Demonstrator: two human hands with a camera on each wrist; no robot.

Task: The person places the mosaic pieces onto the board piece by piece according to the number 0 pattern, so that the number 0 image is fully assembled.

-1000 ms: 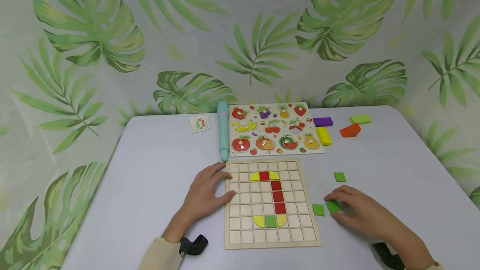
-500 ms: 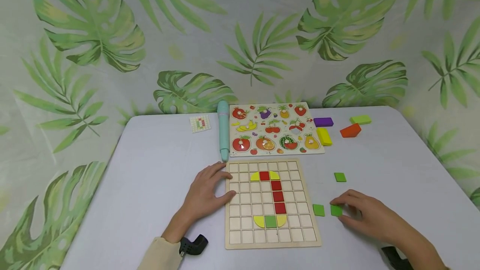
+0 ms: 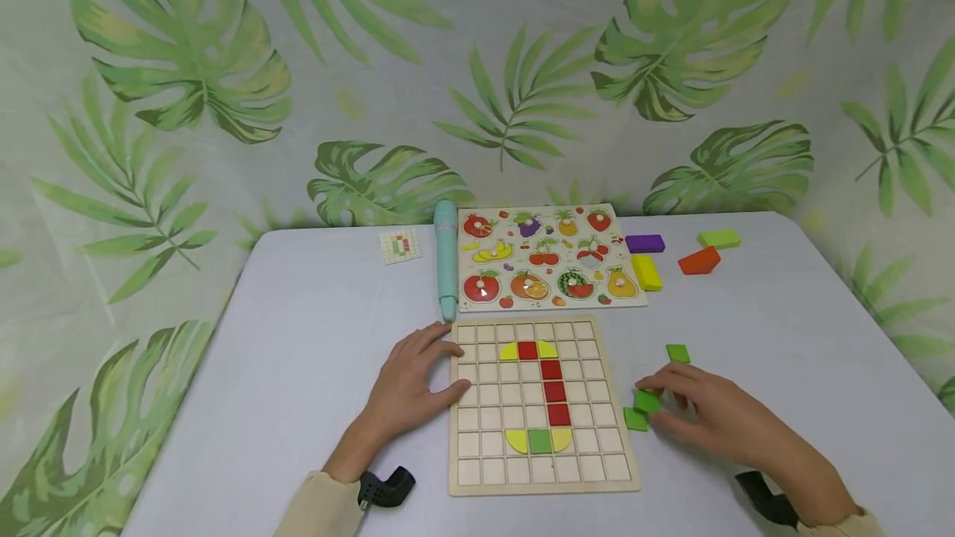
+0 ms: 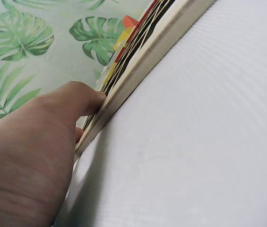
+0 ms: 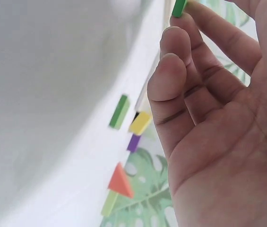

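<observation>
Right hand (image 3: 716,417) pinches green tile (image 3: 646,401), tilted on edge; left hand (image 3: 406,388) flat, steadying grid board (image 3: 466,483).

My head camera looks forward and down from above the near table edge, taking in the whole grid board (image 3: 543,404) at 6 o'clock and the leaf-print wall at 12. My left wrist camera sits low, almost on the tabletop, very close behind the left hand (image 4: 34,156), sighting along that board's edge (image 4: 138,71) toward 1 o'clock. My right wrist camera peers past the right hand (image 5: 218,123), close up, toward the coloured blocks (image 5: 119,180) that the head view shows at 1 o'clock.
</observation>
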